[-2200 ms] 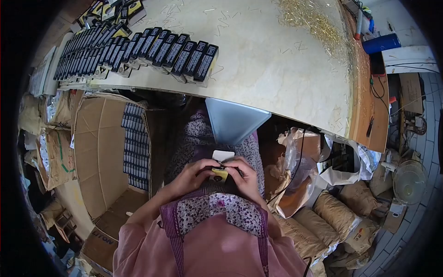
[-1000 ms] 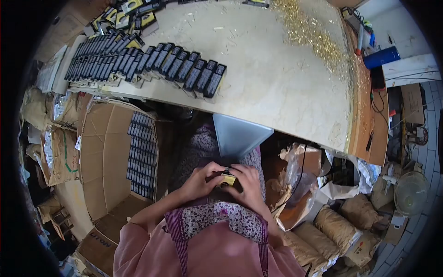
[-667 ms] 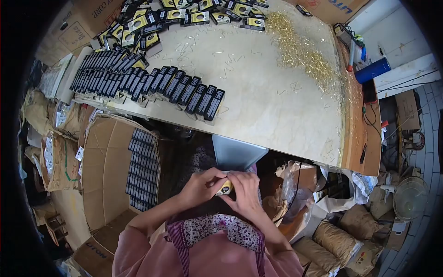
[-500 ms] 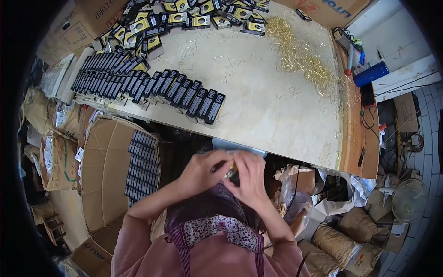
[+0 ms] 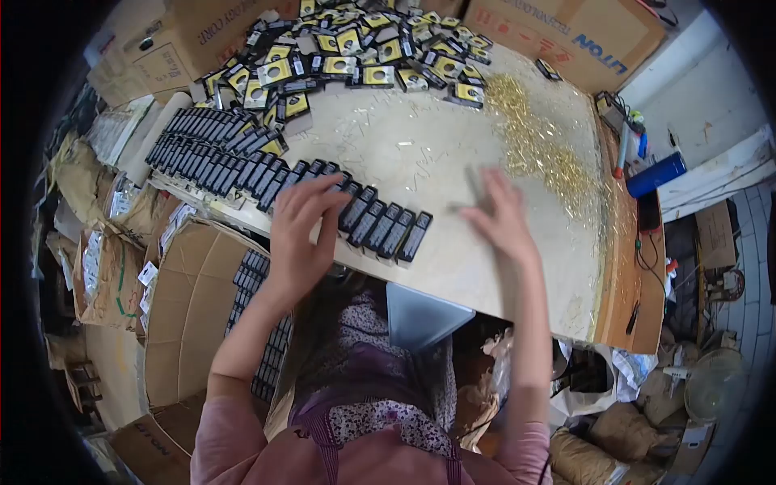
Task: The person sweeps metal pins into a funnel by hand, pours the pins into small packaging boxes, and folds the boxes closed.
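My left hand [image 5: 301, 230] is over the front row of small black boxes [image 5: 376, 226], its fingers curved and its thumb apart from them. The fingertips are close to the boxes in mid-row; whether they touch cannot be made out. The last box [image 5: 415, 237] at the row's right end stands slightly apart from its neighbours. My right hand [image 5: 503, 217], smeared by motion, reaches over the table [image 5: 453, 275] with fingers spread and nothing visible in them. Just beyond it lies a long heap of thin gold-coloured pieces [image 5: 546, 153].
Yellow-and-black packages [image 5: 339, 66] are heaped at the table's back. Large cartons [image 5: 558, 40] stand behind. A deep open carton [image 5: 190, 303] holding dark boxes is below on the left. A blue cylinder [image 5: 656, 175] and cables lie at right. A grey panel [image 5: 424, 314] juts from the table's front edge.
Both hands have parted from in front of my chest, where they held a small partly yellow thing. The left moved over the box row, the right over the table. The camera view has shifted.
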{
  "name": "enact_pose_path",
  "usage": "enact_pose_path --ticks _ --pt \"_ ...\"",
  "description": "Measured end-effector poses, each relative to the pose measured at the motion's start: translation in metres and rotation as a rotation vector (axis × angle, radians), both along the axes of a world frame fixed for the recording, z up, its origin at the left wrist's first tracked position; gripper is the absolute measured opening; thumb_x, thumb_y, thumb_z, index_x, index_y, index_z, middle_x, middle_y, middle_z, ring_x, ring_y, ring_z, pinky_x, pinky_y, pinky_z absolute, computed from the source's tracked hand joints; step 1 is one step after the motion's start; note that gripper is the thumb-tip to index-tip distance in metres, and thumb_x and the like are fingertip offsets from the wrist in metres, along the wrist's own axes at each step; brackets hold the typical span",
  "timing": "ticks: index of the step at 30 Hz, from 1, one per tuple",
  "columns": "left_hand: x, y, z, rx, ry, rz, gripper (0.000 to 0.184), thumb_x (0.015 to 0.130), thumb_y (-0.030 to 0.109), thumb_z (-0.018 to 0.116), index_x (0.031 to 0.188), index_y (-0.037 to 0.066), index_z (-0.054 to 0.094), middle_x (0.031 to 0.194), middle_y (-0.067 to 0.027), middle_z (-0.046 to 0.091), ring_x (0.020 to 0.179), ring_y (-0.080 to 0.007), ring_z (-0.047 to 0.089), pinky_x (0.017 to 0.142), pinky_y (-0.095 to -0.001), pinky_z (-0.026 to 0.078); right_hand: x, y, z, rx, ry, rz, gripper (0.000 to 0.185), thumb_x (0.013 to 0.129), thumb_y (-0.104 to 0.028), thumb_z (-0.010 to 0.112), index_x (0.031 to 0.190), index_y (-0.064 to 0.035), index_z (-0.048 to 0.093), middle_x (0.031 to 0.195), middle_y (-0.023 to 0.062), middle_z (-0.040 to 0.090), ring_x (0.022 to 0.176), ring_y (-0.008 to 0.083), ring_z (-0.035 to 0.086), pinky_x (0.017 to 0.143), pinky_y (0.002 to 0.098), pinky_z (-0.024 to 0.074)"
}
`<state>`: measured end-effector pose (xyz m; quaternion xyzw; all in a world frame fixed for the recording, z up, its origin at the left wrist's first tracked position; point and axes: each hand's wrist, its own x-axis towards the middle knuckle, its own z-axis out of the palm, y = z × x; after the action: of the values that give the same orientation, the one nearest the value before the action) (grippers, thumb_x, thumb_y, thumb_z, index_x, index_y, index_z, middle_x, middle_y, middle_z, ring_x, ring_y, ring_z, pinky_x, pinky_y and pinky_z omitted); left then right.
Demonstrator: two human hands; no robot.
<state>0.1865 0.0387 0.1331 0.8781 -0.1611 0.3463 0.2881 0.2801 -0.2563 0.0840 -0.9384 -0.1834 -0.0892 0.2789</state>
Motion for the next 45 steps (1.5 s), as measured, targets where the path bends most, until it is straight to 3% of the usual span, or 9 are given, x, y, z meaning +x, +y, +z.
enact_pose_path --ticks 6,14,18,24,27,30,33,41,45 --pt "0.079 -0.013 0.005 -0.051 0.095 -0.221 0.015 0.077 0.003 0.060 0.091 0.005 0.063 0.103 -0.0135 0.064 0.099 -0.0306 0.058 0.088 -0.0372 0.044 0.096 -0.072 -0.011 -0.371 0.055 -0.588 0.071 0.077 -0.055 0.061 0.135 -0.0185 0.044 0.140 0.0147 0.039 0.130 0.0354 0.033 0.103 0.0541 0.0259" --pt "0.187 -0.122 -0.017 0.491 0.560 -0.533 0.045 0.075 0.012 0.059 0.119 0.009 0.055 0.118 -0.0169 0.056 0.112 -0.0328 0.052 0.094 -0.0425 0.041 0.042 -0.044 0.015 0.090 0.325 0.013 0.048 0.071 -0.029 0.074 0.115 -0.0156 0.062 0.123 0.0067 0.051 0.117 0.0268 0.044 0.100 0.0519 0.0269" --pt "0.202 -0.165 -0.029 0.494 0.730 -0.478 0.063 0.068 0.024 0.067 0.128 0.013 0.048 0.132 -0.0185 0.045 0.124 -0.0339 0.041 0.096 -0.0468 0.038 0.051 -0.070 0.001 -0.345 -0.221 -0.315 0.071 0.064 -0.028 0.081 0.126 -0.0098 0.052 0.123 0.0158 0.048 0.117 0.0334 0.044 0.098 0.0414 0.0364" --pt "0.214 -0.194 -0.039 0.338 0.630 -0.433 0.058 0.058 0.024 0.076 0.111 0.011 0.056 0.116 -0.0178 0.052 0.104 -0.0309 0.052 0.083 -0.0418 0.045 0.074 -0.075 0.004 -0.046 0.041 -0.213 0.047 0.070 -0.011 0.069 0.113 0.0012 0.053 0.112 0.0146 0.054 0.105 0.0282 0.049 0.090 0.0357 0.0400" --pt "0.234 -0.182 -0.016 0.217 0.796 -0.681 0.047 0.060 0.020 0.075 0.101 0.008 0.058 0.093 -0.0143 0.061 0.085 -0.0276 0.059 0.072 -0.0370 0.048 0.083 -0.096 -0.015 0.660 0.207 -0.203 0.033 0.073 -0.002 0.062 0.105 -0.0020 0.056 0.087 0.0047 0.056 0.076 0.0149 0.053 0.070 0.0283 0.0439" --pt "0.223 -0.169 0.018 -0.253 0.401 -0.428 0.037 0.066 0.018 0.071 0.098 0.005 0.057 0.086 -0.0121 0.063 0.080 -0.0273 0.061 0.071 -0.0372 0.049 0.051 -0.061 0.041 1.299 0.113 -0.293 0.023 0.078 -0.012 0.065 0.097 -0.0053 0.055 0.083 0.0018 0.056 0.074 0.0092 0.051 0.066 0.0257 0.0405" --pt "0.252 -0.159 0.001 0.200 0.464 -0.607 0.030 0.068 0.018 0.068 0.095 0.007 0.063 0.086 -0.0139 0.062 0.083 -0.0272 0.060 0.076 -0.0369 0.047 0.059 -0.084 0.021 1.081 0.130 -0.425 0.017 0.080 -0.014 0.067 0.090 -0.0072 0.055 0.084 0.0007 0.056 0.069 0.0091 0.052 0.061 0.0243 0.0413" --pt "0.272 -0.182 0.067 -0.152 0.212 -0.501 0.025 0.072 0.022 0.067 0.089 0.004 0.065 0.076 -0.0109 0.063 0.073 -0.0216 0.062 0.066 -0.0322 0.048 0.068 -0.103 0.023 1.338 -0.043 -0.354 0.014 0.083 -0.010 0.066 0.089 -0.0071 0.054 0.083 0.0024 0.056 0.067 0.0096 0.055 0.060 0.0268 0.0504" --pt "0.286 -0.190 0.055 0.112 0.252 -0.551 0.047 0.076 0.029 0.071 0.117 0.010 0.058 0.106 -0.0112 0.061 0.086 -0.0206 0.061 0.077 -0.0328 0.049 0.086 -0.133 -0.016 1.192 -0.257 -0.556 0.022 0.083 -0.011 0.066 0.097 -0.0018 0.052 0.091 0.0070 0.057 0.077 0.0145 0.056 0.070 0.0315 0.0505"
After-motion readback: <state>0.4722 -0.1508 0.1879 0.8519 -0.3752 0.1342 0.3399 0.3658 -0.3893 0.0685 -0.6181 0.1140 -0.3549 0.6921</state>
